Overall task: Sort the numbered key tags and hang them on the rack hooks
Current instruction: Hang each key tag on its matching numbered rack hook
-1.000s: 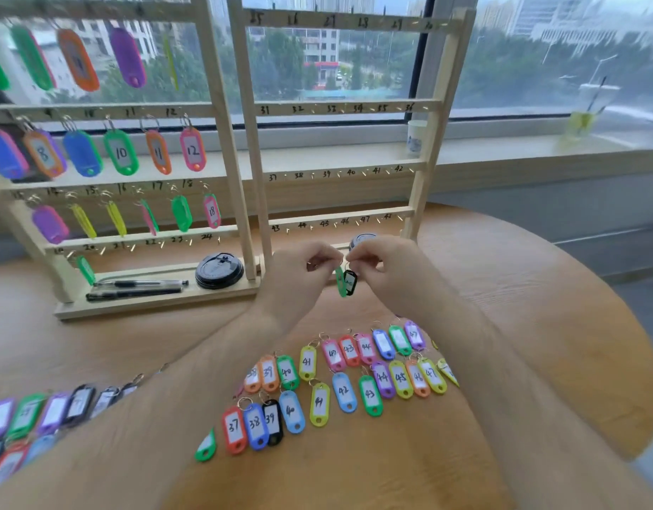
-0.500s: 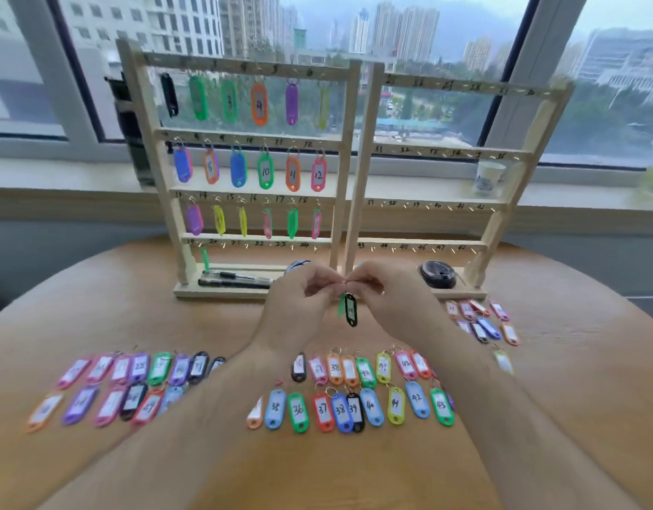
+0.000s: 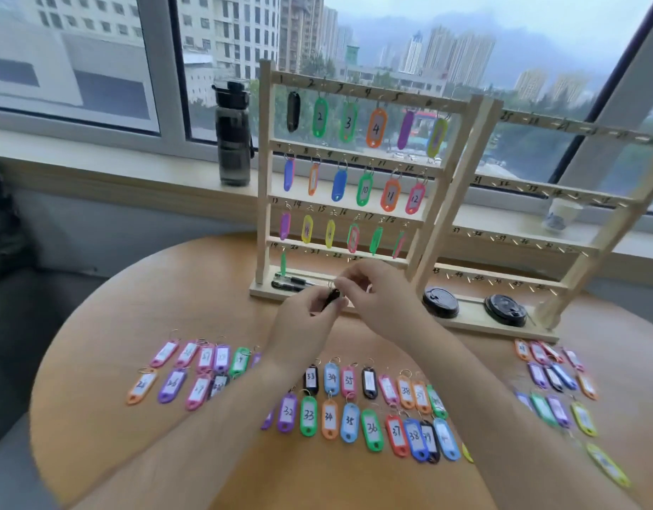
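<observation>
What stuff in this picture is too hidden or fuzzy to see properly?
- Head view: the number on the black key tag. It is edge-on, pinched between the left hand and the right hand.
- Head view: the numbers on the right-side tags. They are blurred.
- Head view: the second rack. The picture's right edge cuts it off.
- Head view: the number on the hook 1 tag. It is turned sideways.

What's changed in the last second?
The black tag, hanging upright under the fingertips before, now lies slanted in the left hand, while the right hand pinches at its ring end. The green tag beside it no longer shows. Tags on the rack and rows on the table are unchanged.
</observation>
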